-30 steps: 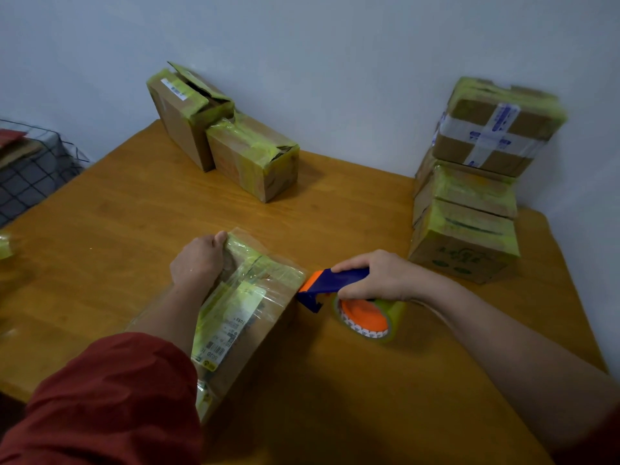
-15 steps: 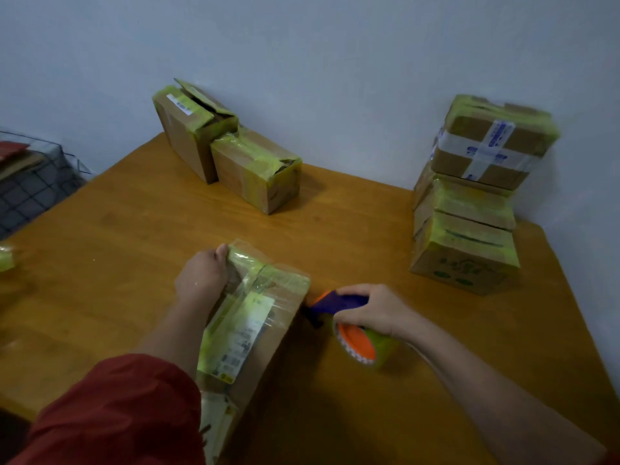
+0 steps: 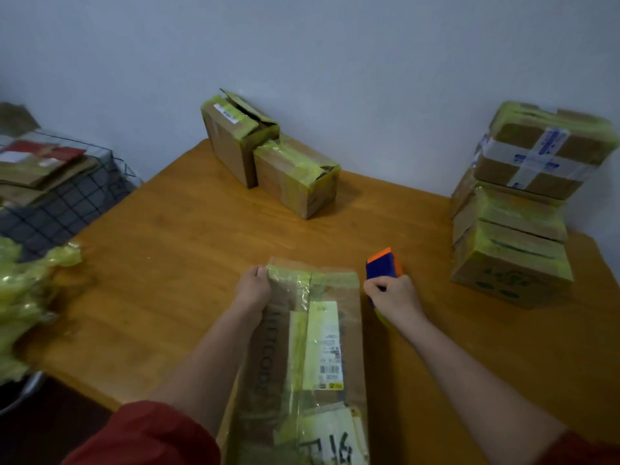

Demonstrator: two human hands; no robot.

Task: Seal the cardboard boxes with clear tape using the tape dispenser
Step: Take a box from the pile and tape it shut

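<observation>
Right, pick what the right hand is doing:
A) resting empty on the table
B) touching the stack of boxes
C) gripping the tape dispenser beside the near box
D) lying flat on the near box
C: the right hand curls round the blue and orange tape dispenser, just right of the near box, whose far corner the left hand holds.

The near box [image 3: 278, 347] was brown cardboard with yellow-green tape strips. Its label [image 3: 327, 344] was pale with black barcode print, and there was black handwriting at the near end. The tape dispenser [image 3: 382, 263] was dark blue with an orange tip. The table [image 3: 167, 263] was orange-brown wood grain. The left sleeve [image 3: 151, 434] was red. The far boxes [image 3: 295, 182] were brown with yellow-green tape. In the right stack, the top box [image 3: 536, 152] had white tape with blue print crossed over brown, and the bottom box [image 3: 510, 270] had green marks. The wall [image 3: 335, 45] was plain grey-blue. The wire basket [image 3: 67, 203] was a black grid. The crumpled tape [image 3: 23, 297] at left was yellow-green.
</observation>
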